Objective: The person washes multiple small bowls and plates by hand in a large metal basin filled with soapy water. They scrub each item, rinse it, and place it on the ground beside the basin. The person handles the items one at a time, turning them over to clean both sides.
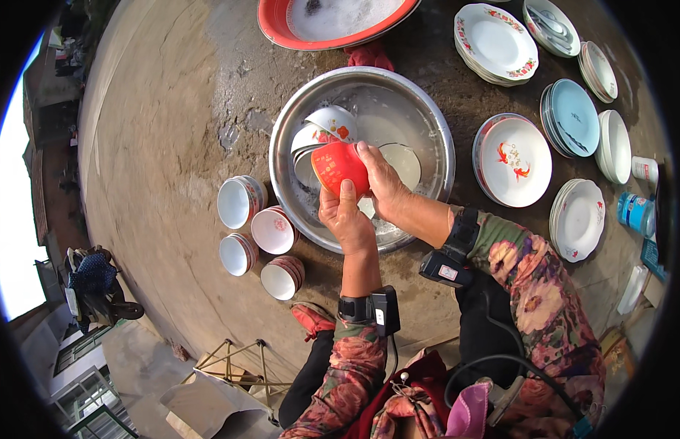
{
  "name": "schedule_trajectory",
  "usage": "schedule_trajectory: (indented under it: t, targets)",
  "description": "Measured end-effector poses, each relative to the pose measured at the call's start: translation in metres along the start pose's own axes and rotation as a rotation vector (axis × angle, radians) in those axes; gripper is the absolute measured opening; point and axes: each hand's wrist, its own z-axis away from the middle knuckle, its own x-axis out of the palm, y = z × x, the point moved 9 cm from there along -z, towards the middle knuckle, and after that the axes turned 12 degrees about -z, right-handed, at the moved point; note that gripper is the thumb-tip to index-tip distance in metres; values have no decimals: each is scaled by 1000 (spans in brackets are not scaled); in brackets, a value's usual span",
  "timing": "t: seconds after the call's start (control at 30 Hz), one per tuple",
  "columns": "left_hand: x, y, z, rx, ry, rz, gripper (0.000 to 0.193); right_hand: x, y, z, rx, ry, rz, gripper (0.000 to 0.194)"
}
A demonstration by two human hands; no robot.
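Note:
A red bowl [340, 169], with gold print on its outer side, is tilted between my two hands. My left hand [348, 219] grips its lower edge, thumb on top. My right hand [385, 181] holds its right side. Both are above a round metal basin [367, 76] of cloudy water. In the basin, white bowls with red flowers [334, 123] lean together at the left, and a pale round dish [401, 164] lies under the water, partly behind my right hand. Stacked bowls [234, 204] stand on the ground left of the basin, near several other stacks.
A red basin of suds [340, 43] stands beyond, with red gloves [370, 55] beside it. At right are stacked floral plates [496, 44], a goldfish-patterned dish [515, 163], blue plates [574, 118] and a blue bottle [635, 213]. A folding frame [230, 362] stands lower left.

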Motion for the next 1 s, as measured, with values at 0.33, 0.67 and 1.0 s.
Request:
schedule_trajectory:
  t: [0.33,0.67,1.0]
  targets:
    - [91,17,17,713,-487,-1250,24,-19,-61,4,-44,-182,282,65]
    - [110,15,17,627,-623,-1213,22,-40,-88,-6,-130,-142,291,54]
    - [10,-31,23,43,-195,-669,16,-17,-109,-34,-889,45,1284,62]
